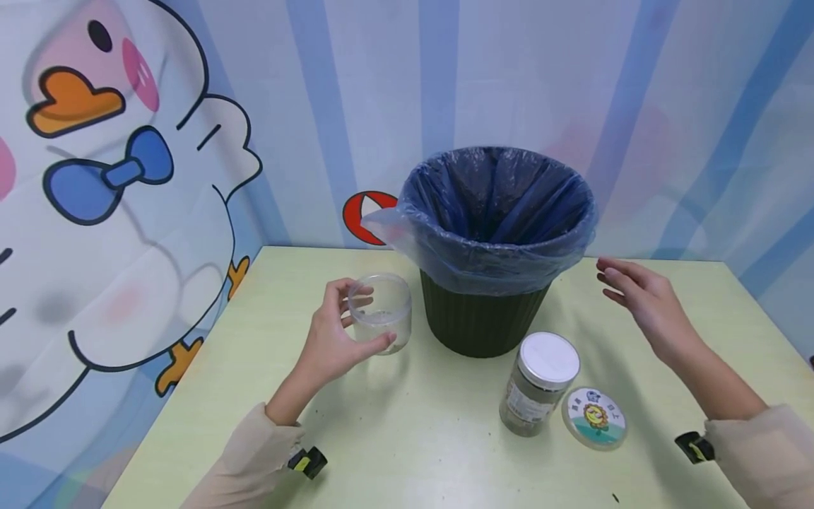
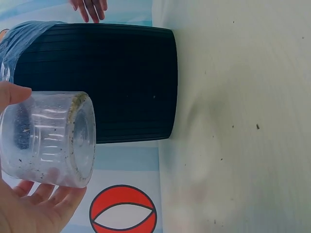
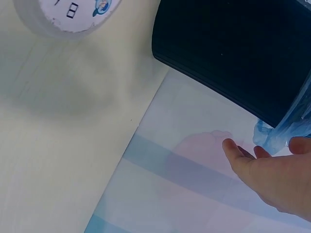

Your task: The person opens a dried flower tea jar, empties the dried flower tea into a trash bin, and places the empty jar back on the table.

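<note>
My left hand (image 1: 333,336) grips a clear plastic jar (image 1: 381,318) from its left side, with the thumb across the front. The jar's mouth faces up, and the left wrist view shows dark specks on its wall and brownish residue round its base. To the right of it stands a dark ribbed trash bin (image 1: 483,318) lined with a blue plastic bag (image 1: 490,261). Beyond the bin's right side my right hand (image 1: 649,304) hovers in the air, fingers loosely bent and holding nothing. In the right wrist view its fingers (image 3: 238,155) appear near the bag's edge.
In front of the bin stands a clear jar with a white lid and dark contents (image 1: 534,389). Beside it lies a round printed lid (image 1: 594,417) with a sunflower picture. Small dark crumbs dot the pale table (image 1: 432,452). A printed cartoon backdrop (image 1: 331,106) rises behind.
</note>
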A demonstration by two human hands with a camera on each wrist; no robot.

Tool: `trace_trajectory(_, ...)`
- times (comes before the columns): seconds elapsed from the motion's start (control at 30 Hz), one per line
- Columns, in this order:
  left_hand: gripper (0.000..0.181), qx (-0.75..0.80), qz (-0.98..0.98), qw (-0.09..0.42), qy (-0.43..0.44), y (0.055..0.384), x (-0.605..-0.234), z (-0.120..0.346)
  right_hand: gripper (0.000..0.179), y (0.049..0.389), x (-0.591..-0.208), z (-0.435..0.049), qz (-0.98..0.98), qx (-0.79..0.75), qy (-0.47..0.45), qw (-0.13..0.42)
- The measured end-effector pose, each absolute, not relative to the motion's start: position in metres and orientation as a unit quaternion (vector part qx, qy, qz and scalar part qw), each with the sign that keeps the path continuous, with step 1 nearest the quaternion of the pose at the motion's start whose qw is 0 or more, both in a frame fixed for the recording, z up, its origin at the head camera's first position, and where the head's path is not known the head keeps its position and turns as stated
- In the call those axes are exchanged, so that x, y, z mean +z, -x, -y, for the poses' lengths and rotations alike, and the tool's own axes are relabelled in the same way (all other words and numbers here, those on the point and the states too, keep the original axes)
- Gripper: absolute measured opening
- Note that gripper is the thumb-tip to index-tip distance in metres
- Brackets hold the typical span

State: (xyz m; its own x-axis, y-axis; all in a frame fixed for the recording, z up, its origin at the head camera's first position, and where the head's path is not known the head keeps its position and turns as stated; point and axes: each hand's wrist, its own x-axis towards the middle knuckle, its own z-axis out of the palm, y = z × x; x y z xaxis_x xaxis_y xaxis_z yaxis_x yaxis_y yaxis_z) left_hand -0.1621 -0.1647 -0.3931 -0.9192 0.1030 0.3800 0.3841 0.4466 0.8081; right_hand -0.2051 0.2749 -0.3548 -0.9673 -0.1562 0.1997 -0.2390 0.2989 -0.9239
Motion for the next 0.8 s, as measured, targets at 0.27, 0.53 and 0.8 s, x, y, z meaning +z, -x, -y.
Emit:
trace_trajectory(0.27,0.082,-0.496,0.85,0.118,0.134,0.159,-0.398,0.164,0.054,0.2,-0.361,-0.275,0.817,0.562,-0.129,0.032)
trace_trajectory(0.53,0.082,-0.492,0.853,0.108,0.139,0.158,-0.405,0.164,0.053,0.196,-0.364,-0.275,0.821,0.554,-0.134,0.028)
trace_trajectory(0.8,0.082,-0.496,0.851,0.097,0.144,0.156,-0.41,0.164,0.052,0.189,-0.366,-0.273,0.837,0.532,-0.127,0.021)
